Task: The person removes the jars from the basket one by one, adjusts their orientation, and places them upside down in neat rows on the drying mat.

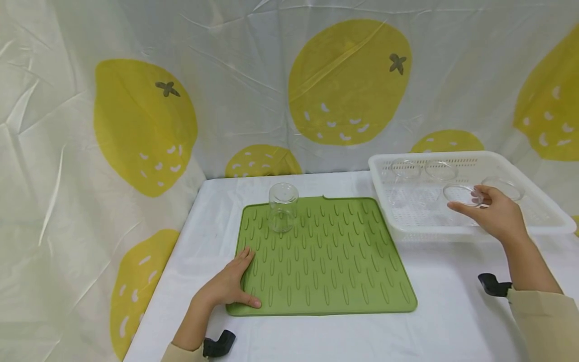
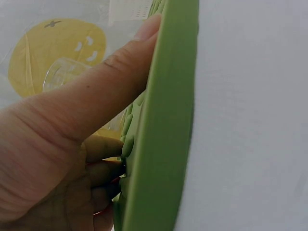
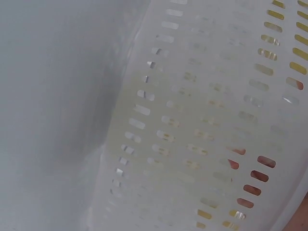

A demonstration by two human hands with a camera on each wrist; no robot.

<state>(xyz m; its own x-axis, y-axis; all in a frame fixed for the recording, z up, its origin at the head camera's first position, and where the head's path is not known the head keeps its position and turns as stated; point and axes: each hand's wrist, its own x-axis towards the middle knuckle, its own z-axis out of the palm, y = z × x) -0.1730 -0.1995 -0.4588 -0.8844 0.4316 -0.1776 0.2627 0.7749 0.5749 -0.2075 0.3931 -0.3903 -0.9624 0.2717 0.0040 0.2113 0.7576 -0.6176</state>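
Note:
A green silicone drying mat (image 1: 325,256) with raised oval ridges lies on the white-covered table. My left hand (image 1: 228,281) rests on its left edge, thumb and fingers spread over the ridged top; the left wrist view shows the thumb (image 2: 115,72) along the mat's side. Near the back left of the mat a clear drinking glass (image 1: 283,208) stands upside down. At the right, my right hand (image 1: 499,213) reaches into a white plastic basket (image 1: 479,230) and pinches the rim of a clear glass (image 1: 457,193). Its lower part is hard to make out.
More clear glasses stand in the basket: two at the back, one glass (image 1: 407,170) and another glass (image 1: 441,171), and a third glass (image 1: 508,187) behind my right hand. In the right wrist view the slotted basket wall (image 3: 192,115) hides most of the hand. A lemon-print curtain (image 1: 253,90) hangs behind.

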